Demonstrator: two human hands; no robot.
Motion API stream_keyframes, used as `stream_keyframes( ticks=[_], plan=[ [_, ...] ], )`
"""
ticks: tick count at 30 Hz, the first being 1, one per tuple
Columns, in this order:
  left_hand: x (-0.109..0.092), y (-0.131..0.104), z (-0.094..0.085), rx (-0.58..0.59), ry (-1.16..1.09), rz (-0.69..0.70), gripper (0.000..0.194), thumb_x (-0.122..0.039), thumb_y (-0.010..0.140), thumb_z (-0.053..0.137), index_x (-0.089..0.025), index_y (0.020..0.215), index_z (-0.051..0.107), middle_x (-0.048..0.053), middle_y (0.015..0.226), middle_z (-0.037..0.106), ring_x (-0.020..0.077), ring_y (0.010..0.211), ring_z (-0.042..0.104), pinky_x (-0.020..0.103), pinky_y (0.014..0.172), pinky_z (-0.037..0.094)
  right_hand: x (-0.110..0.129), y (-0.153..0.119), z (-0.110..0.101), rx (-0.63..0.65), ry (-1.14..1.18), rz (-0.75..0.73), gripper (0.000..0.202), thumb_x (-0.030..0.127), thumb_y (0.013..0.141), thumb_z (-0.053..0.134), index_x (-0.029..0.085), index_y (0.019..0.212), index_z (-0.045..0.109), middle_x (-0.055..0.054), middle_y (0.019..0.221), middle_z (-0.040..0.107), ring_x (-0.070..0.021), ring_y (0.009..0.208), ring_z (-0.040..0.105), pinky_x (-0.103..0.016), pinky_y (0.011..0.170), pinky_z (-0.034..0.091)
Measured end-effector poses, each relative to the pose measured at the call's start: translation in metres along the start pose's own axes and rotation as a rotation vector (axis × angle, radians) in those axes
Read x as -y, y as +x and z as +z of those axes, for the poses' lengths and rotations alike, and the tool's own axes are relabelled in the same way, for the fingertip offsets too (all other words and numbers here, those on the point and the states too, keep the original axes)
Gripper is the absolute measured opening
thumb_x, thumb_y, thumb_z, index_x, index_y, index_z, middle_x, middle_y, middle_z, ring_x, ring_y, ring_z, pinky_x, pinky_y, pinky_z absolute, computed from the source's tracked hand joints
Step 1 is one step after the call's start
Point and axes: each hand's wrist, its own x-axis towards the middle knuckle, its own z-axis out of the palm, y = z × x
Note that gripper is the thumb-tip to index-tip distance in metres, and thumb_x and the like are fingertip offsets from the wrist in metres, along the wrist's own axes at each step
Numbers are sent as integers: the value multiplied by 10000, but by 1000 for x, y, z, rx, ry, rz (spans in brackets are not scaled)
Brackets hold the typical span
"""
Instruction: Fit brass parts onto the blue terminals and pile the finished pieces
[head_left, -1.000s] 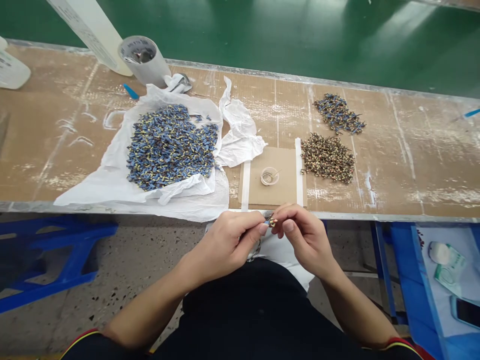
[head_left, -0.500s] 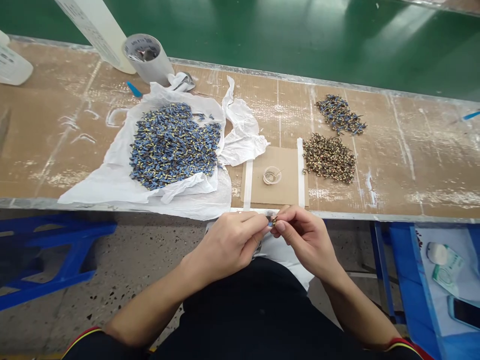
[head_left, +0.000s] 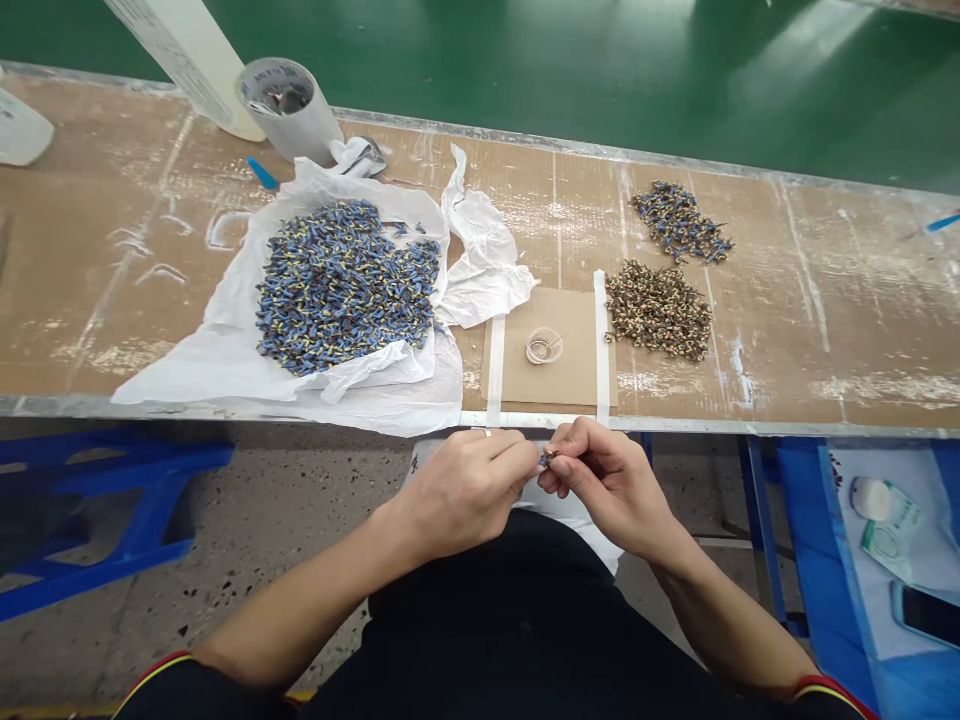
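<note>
My left hand (head_left: pixel 472 490) is closed, its thumb and fingertips pinching a small blue piece (head_left: pixel 543 461). Facing it, my right hand (head_left: pixel 611 485) pinches a small brown-and-gold piece (head_left: pixel 552 456) against the blue one. The fingertips cover most of both pieces, and their exact kind is too small to make out. Both hands are just in front of the table edge, above my lap. Beyond them, a small clear cup (head_left: pixel 544 346) with a thin stick in it stands on a cardboard sheet (head_left: pixel 517 380) taped at both sides.
Crumpled white paper (head_left: pixel 225 340) carries a heap of blue-and-yellow pieces (head_left: pixel 345 290). To the right lie a brown-and-gold pile (head_left: pixel 660 310) and a blue-and-brown pile (head_left: pixel 682 222). A tape roll (head_left: pixel 292 110) and white bottle (head_left: pixel 187 65) stand at back left. A phone (head_left: pixel 930 612) lies lower right.
Both hands have shifted slightly; the left wrist has turned a little, and the right fingers have drawn closer together. The two small pieces stay pinched. The whole view has moved slightly.
</note>
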Motion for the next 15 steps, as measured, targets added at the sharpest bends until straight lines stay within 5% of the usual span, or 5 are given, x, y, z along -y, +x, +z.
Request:
stream_keyframes(
  ticks=[8, 15],
  plan=[
    [0, 2, 6, -40, 121, 45, 254, -51, 955, 374, -190, 784, 500, -6, 669, 531, 145, 572, 477, 280, 559, 332, 0, 1, -5, -27, 29, 9, 121, 229, 972, 585, 211, 856, 559, -8, 821, 641, -113, 715, 641, -250, 659, 529],
    [2, 30, 12, -60, 236, 105, 245, -114, 1000, 384, -187, 802, 506, 12, 691, 575, 174, 574, 530, 302, 553, 345, 8, 10, -20, -85, 61, 128, 185, 362, 922, 666, 187, 949, 612, -23, 812, 676, -124, 725, 646, -258, 698, 539]
  ],
)
